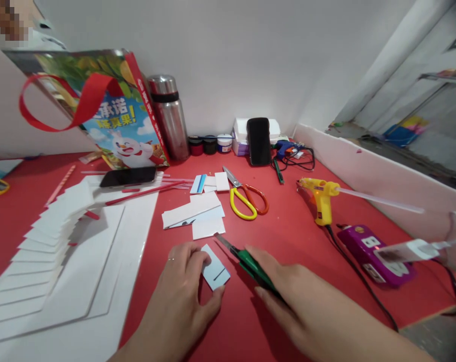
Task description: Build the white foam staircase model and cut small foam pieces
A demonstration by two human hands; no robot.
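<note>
My left hand [186, 286] is closed on a small light-blue card piece [216, 267] with a dark line across it, holding it by its edges at the red table. Wrapped around a green utility knife [256, 266] is my right hand [288, 291]. The knife's blade is out and points up and left, just above the card piece and apart from it. Beyond the hands lie several white and light-blue card strips [207, 229]. Scissors [246, 197] with one yellow and one red handle rest to their right.
Fanned white card pieces [43, 251] lie on a large white board [137, 241] at left, near a phone [128, 177]. A yellow glue gun [320, 196] and purple power strip [371, 254] sit at right. A steel flask [171, 120] and gift bag [118, 115] stand behind.
</note>
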